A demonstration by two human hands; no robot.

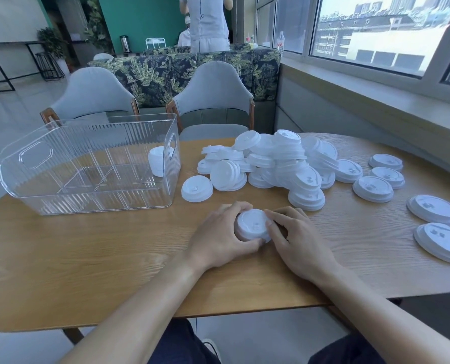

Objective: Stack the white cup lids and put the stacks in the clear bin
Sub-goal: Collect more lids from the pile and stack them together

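Bare wooden tabletop (92, 248) lay open before the clear ribbed plastic bin (87, 166). A heaped pile of white plastic cup lids (279, 164) blocked the right.

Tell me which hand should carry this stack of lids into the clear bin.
Left, probably. The left hand already grips the stack of lids and is on the clear bin's side; the right hand would have to cross over.

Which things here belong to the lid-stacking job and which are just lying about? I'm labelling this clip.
Job:
- small stack of lids, held between left hand and right hand
- heap of loose lids
- scattered lids
- clear bin, one lid stack inside

Lying about:
- grey chairs
- water bottle on the sill
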